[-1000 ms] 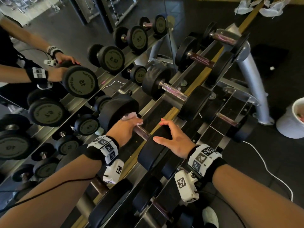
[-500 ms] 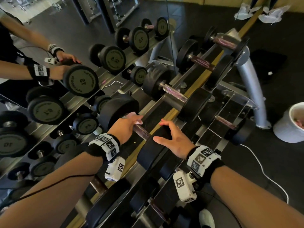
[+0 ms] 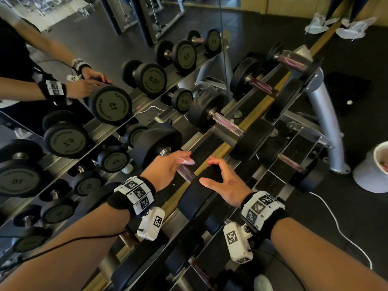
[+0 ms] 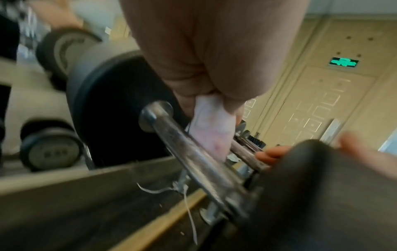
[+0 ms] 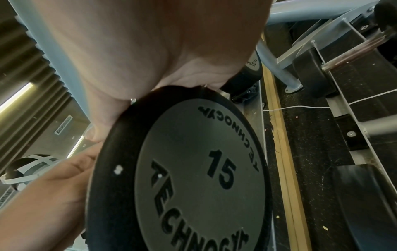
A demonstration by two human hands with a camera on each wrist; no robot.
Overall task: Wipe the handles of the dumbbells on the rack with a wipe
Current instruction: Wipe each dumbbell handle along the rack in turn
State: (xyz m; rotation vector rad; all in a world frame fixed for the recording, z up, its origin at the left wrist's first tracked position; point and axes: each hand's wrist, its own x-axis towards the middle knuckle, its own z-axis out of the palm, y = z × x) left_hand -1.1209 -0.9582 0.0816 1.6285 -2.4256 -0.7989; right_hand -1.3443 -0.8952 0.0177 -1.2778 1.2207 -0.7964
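Head camera had me looking down on the rack (image 3: 212,141), my left hand (image 3: 165,168) pinching the wipe (image 3: 185,160) just above the handle (image 3: 186,174) of the 15 dumbbell (image 3: 159,141). Left wrist view confirmed it: wipe (image 4: 211,129) clamped between thumb and fingers, hanging against the steel handle (image 4: 193,158). My right hand (image 3: 227,185) lay with fingers spread and relaxed over the near black head (image 3: 195,198); right wrist view showed that palm (image 5: 171,51) touching its rim (image 5: 120,152), gripping nothing.
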